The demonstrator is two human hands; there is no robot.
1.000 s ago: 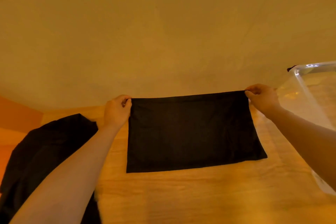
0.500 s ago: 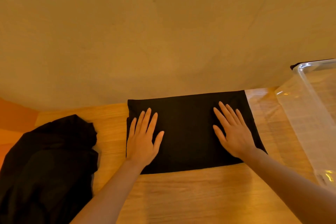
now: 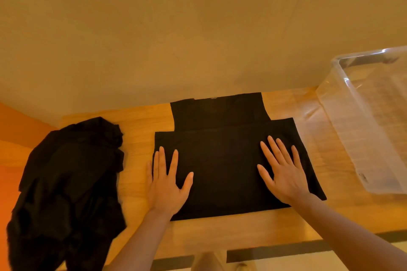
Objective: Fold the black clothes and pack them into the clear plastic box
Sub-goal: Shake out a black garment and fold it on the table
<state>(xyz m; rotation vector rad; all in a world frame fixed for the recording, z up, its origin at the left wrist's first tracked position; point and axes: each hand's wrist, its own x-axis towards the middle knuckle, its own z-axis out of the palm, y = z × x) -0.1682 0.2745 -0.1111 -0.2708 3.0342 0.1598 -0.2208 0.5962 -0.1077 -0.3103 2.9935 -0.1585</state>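
The folded black garment (image 3: 231, 160) lies flat in the middle of the wooden table (image 3: 242, 231), with its far edge close to the wall (image 3: 198, 28). A narrower layer shows at the far side, and a wider layer lies over it on the near side. The left hand (image 3: 168, 185) rests on the left part of the garment, flat, with the fingers spread, and its outer fingers pass over the left edge onto the table. The right hand (image 3: 283, 171) rests flat on the right part, also with spread fingers. Neither hand grips anything; both only press on the cloth.

I think the main risk is that the layers slip apart. The two layers are already not aligned, so if the hands lift the garment from one side only, the fold may open. The cloth looks thin and soft, so it may also sag in the middle when it is carried to the right. If the garment stays this wide, it may fit badly in the box, but I cannot judge this for sure.

The clear plastic box (image 3: 343, 116) stands at the right of the table, just beside the garment but not touching it. As far as its clear walls show, no clothes are inside.

At the left, well apart, a pile of unfolded black clothes (image 3: 70, 182) waits, partly hanging over the table edge.
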